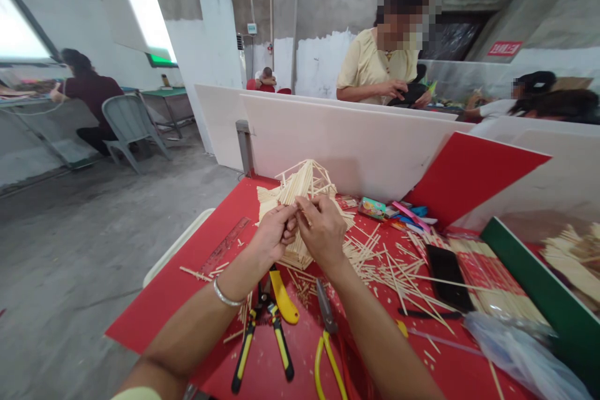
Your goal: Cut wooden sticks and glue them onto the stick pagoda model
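Red tabletop [154, 312]: L hand [275, 232] & R hand [323, 226] tog., grasp unclear; stick model [297, 182] under/beyond. Step prob. stick-fitting; next needs careful alignment.

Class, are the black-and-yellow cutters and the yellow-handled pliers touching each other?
Apart. The head view shows red tabletop between the black-and-yellow cutters and the yellow-handled pliers, along their handles.

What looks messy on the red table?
The loose sticks beside the right hand: they lie crisscrossed, one across the phone, with little bits scattered about. That looks odd near the bagged sticks, which lie side by side.
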The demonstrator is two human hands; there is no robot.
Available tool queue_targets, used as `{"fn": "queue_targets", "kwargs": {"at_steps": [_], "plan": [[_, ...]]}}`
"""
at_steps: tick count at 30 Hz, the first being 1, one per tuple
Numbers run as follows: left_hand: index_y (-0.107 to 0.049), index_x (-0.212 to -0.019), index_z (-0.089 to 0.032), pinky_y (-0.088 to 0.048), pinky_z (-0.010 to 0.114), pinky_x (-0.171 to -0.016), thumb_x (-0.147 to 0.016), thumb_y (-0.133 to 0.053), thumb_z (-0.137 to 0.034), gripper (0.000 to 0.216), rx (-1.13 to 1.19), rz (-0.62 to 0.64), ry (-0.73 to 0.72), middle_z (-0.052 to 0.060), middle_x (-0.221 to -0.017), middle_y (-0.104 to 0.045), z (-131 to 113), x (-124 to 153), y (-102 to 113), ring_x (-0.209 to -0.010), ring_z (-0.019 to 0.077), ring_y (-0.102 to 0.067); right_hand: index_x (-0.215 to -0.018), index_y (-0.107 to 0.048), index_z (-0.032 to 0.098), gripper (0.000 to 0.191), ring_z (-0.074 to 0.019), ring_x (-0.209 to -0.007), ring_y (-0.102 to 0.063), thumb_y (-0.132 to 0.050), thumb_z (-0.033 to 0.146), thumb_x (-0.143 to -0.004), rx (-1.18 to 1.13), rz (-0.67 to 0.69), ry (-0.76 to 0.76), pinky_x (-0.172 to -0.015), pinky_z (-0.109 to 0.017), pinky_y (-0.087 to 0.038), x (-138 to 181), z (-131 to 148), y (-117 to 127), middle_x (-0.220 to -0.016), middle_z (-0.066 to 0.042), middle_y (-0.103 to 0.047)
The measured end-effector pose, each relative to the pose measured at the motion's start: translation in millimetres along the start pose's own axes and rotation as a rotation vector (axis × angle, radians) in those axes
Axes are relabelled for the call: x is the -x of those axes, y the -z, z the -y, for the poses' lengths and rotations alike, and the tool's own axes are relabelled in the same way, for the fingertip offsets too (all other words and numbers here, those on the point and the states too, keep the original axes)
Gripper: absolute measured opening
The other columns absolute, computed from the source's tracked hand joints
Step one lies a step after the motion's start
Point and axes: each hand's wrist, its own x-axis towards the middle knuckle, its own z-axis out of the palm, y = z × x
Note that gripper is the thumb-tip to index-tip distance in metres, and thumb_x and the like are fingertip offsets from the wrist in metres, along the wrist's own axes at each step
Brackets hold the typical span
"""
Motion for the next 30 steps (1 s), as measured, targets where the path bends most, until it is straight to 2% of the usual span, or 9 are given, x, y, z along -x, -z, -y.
{"fn": "queue_targets", "kwargs": {"at_steps": [8, 13, 17, 20, 26, 28, 30], "plan": [[-0.046, -0.062, -0.016, -0.014, 0.015, -0.034, -0.071, -0.07, -0.036, 0.033, 0.048, -0.033, 0.03, -0.005, -0.049, -0.044, -3, 6, -1, -0.036, 0.002, -0.029, -0.114, -0.064, 0.027, 0.026, -0.0169, -0.091, -0.054, -0.054, 0.029, -0.091, -0.009, -0.041, 0.063, -0.077, -0.029, -0.04, 5, -3, -2, -0.1, -0.006, -0.062], [-0.049, -0.059, -0.014, -0.016, 0.016, -0.032, -0.073, -0.065, -0.036, 0.031, 0.09, -0.019, 0.065, -0.003, -0.051, -0.048, -6, 15, -3, -0.034, 0.0017, -0.03, -0.118, -0.063, 0.027, 0.03, -0.0173, -0.097, -0.058, -0.054, 0.02, -0.089, -0.041, -0.087, 0.172, -0.084, -0.031, -0.044, 12, -6, 0, -0.106, -0.006, -0.066], [-0.061, -0.081, -0.014, -0.017, 0.016, -0.032, -0.077, -0.062, -0.036, 0.023, 0.124, -0.003, 0.041, -0.004, -0.056, -0.052, -3, 27, 0, -0.035, 0.0021, -0.031, -0.122, -0.06, 0.025, 0.037, -0.0173, -0.101, -0.06, -0.058, 0.016, -0.087, -0.148, -0.17, 0.188, -0.09, -0.034, -0.047, 16, -11, 11, -0.109, -0.006, -0.068], [-0.063, -0.095, -0.016, -0.018, 0.015, -0.034, -0.077, -0.064, -0.035, 0.027, 0.088, -0.012, 0.022, -0.005, -0.056, -0.051, 7, 40, 5, -0.036, 0.0022, -0.032, -0.116, -0.064, 0.024, 0.031, -0.0184, -0.099, -0.062, -0.06, 0.018, -0.085, -0.21, -0.233, 0.083, -0.089, -0.037, -0.049, 18, -14, 24, -0.106, -0.007, -0.069], [-0.064, -0.084, -0.016, -0.017, 0.016, -0.036, -0.073, -0.072, -0.032, 0.022, -0.018, -0.079, -0.068, -0.005, -0.054, -0.051, 29, 61, 10, -0.038, 0.0017, -0.032, -0.099, -0.07, 0.023, 0.017, -0.0154, -0.076, -0.064, -0.063, 0.027, -0.084, -0.375, -0.429, -0.41, -0.065, -0.03, -0.051, 30, -7, 57, -0.093, -0.005, -0.071], [-0.066, -0.084, -0.016, -0.016, 0.016, -0.037, -0.072, -0.074, -0.033, 0.023, -0.056, -0.092, -0.106, -0.004, -0.057, -0.053, 33, 63, 5, -0.038, 0.0014, -0.033, -0.1, -0.07, 0.021, 0.021, -0.0148, -0.072, -0.064, -0.064, 0.031, -0.083, -0.457, -0.448, -0.545, -0.063, -0.028, -0.051, 39, 2, 64, -0.09, -0.005, -0.072], [-0.068, -0.087, -0.015, -0.018, 0.017, -0.038, -0.072, -0.074, -0.034, 0.024, -0.085, -0.092, -0.154, -0.002, -0.061, -0.056, 34, 64, -3, -0.04, 0.0015, -0.034, -0.101, -0.07, 0.021, 0.023, -0.015, -0.071, -0.065, -0.065, 0.033, -0.082, -0.528, -0.416, -0.606, -0.062, -0.027, -0.051, 51, 12, 68, -0.089, -0.005, -0.072]]}}
